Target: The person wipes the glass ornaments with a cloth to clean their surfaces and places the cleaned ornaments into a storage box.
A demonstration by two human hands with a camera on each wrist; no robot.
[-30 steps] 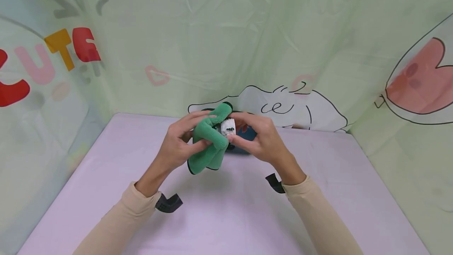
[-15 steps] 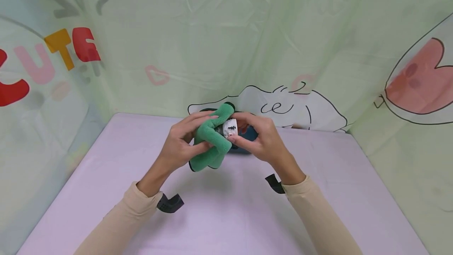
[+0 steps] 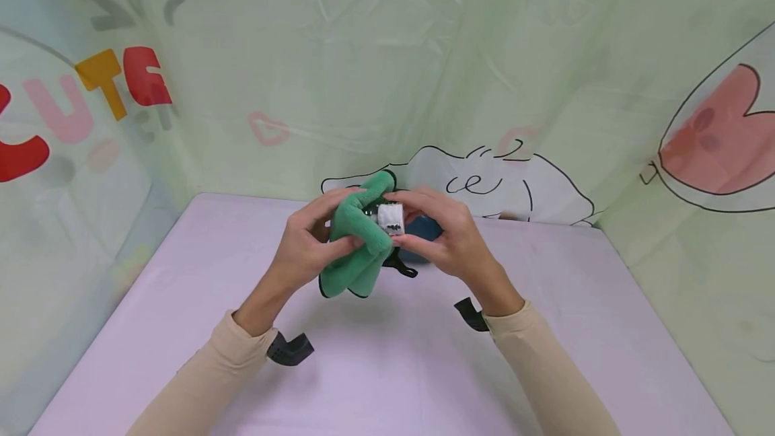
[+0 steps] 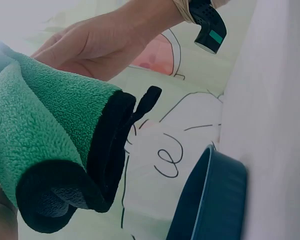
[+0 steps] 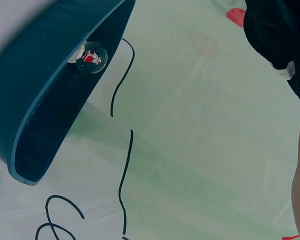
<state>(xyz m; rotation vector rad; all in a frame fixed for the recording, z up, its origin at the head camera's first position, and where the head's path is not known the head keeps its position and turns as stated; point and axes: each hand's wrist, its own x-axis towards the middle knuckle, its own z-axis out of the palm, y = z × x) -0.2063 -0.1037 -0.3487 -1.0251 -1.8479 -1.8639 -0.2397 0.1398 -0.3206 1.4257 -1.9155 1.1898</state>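
My left hand [image 3: 311, 241] grips a fluffy green cloth [image 3: 357, 231] with black edging. The cloth is wrapped around the clear dome of a small snow globe [image 3: 391, 219]. Its white base, with dark marks, points right, out of the folds. The thumb and fingers of my right hand [image 3: 438, 227] pinch this base. In the left wrist view the cloth [image 4: 45, 105] hangs in a fold with a black loop, and it hides the globe. The dark back of the cloth [image 5: 275, 35] shows with a white label in the right wrist view.
Behind my hands, a dark blue bin [image 3: 424, 241] stands on the lilac-covered table [image 3: 387, 369]. Another snow globe [image 5: 91, 57] with a red and white figure sits inside it. Printed pale green curtains [image 3: 363, 73] enclose the back and sides.
The globe's base has turned, so its dark marks now sit lower. The cloth has shifted slightly, and its black loop now shows below the hands. Both hands stay in nearly the same place.
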